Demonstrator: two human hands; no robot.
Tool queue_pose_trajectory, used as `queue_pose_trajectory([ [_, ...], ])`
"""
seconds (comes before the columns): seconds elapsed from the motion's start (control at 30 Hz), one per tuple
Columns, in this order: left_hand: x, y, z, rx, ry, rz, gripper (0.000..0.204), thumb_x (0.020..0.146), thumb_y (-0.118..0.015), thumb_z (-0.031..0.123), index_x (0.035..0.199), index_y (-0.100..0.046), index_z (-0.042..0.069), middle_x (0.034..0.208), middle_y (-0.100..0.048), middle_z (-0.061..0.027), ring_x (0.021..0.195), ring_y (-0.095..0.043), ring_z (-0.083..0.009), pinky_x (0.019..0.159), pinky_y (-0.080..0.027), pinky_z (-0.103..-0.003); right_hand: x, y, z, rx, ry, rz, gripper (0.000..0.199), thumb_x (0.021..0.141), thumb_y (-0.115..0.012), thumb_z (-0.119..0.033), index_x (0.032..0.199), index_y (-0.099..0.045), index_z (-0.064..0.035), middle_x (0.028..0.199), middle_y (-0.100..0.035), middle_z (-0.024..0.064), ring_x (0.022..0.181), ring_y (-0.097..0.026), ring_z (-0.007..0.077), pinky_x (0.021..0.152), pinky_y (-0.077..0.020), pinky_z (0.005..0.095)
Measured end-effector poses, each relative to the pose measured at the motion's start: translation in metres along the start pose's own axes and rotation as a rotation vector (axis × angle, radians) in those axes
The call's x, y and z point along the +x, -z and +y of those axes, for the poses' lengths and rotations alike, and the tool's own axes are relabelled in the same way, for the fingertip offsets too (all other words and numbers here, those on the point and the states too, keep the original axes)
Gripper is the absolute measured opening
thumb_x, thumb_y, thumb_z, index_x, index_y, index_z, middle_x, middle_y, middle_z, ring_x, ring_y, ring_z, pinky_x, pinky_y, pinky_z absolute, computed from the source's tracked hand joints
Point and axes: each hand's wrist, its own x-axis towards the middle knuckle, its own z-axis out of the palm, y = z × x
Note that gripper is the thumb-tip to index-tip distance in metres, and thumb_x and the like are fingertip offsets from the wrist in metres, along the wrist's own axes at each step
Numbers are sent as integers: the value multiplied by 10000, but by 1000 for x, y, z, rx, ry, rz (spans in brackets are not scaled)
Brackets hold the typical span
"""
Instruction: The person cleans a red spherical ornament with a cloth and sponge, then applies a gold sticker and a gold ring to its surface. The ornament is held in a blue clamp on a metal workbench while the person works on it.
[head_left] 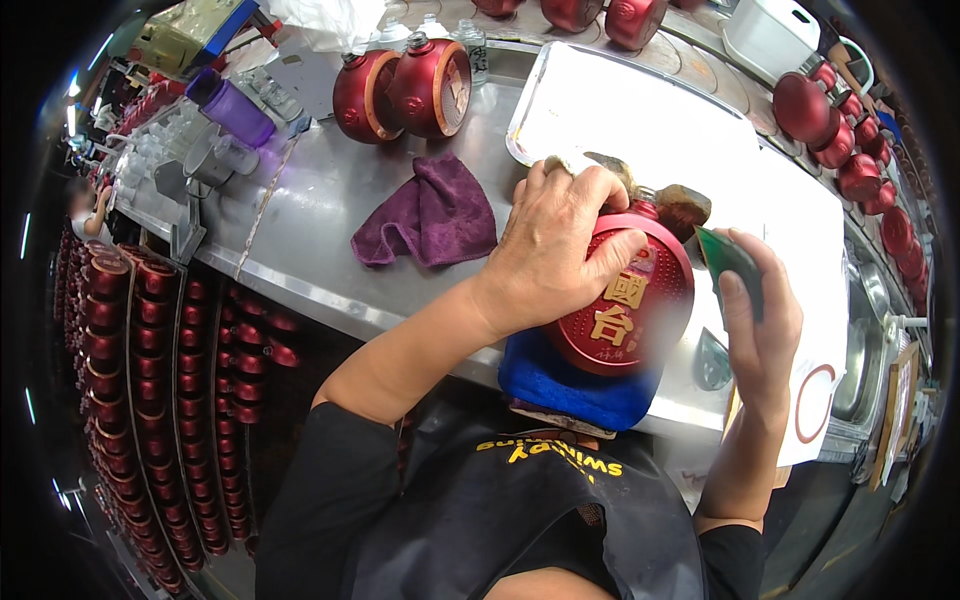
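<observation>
My left hand (pixel 560 245) grips the top and side of a round, flat red bottle (pixel 625 310) with raised gold characters. The bottle lies tilted on a blue cloth pad (pixel 560 385) at the near edge of the steel table (pixel 310 215). Its neck points away from me, next to a brown knob-like piece (pixel 685 205). To the right of the bottle, my right hand (pixel 760 320) holds a small green pad (pixel 725 260) pinched in its fingers, a little apart from the bottle's right edge.
A purple rag (pixel 430 215) lies left of my left hand. Two red round bottles (pixel 405 90) stand at the back; more line the right side (pixel 850 140). A white tray (pixel 620 110) sits behind the bottle. Racks of red bottles (pixel 150 380) fill the lower left.
</observation>
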Motion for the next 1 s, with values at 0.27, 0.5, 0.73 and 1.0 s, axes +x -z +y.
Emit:
queue_pose_trajectory([
  [0.27, 0, -3, 0, 35, -8, 6, 393, 885, -750, 301, 1133, -560, 63, 1040, -608, -177, 1044, -510, -373, 970, -385, -514, -14, -3, 1, -136, 96, -133, 439, 976, -573, 79, 1407, -586, -8, 1429, -601, 213, 1345, -576, 354, 1119, -462, 422],
  [0.5, -12, 11, 3, -52, -311, -10, 262, 900, -731, 301, 1096, -681, 134, 1067, -627, -153, 1078, -536, -333, 1007, -398, -490, -19, 0, 12, -61, 101, 42, 498, 901, -608, 155, 1385, -573, 43, 1314, -674, 233, 1223, -670, 361, 1037, -526, 412],
  [0.73, -6, 20, -10, 118, -503, -230, 408, 1000, -585, 455, 1299, -742, 225, 1377, -559, -205, 1282, -484, -345, 1122, -329, -481, -24, -3, 15, 75, 51, 85, 450, 1002, -576, 60, 1447, -522, 29, 1253, -693, 222, 1097, -717, 264, 894, -599, 355],
  [1.0, -8, 23, -6, 184, -560, -306, 460, 1040, -500, 499, 1338, -717, 224, 1292, -673, -65, 1369, -470, -309, 1176, -239, -471, -22, 0, 13, 131, 17, 96, 440, 1046, -544, -6, 1480, -482, 33, 1204, -694, 221, 1034, -728, 238, 862, -605, 343],
])
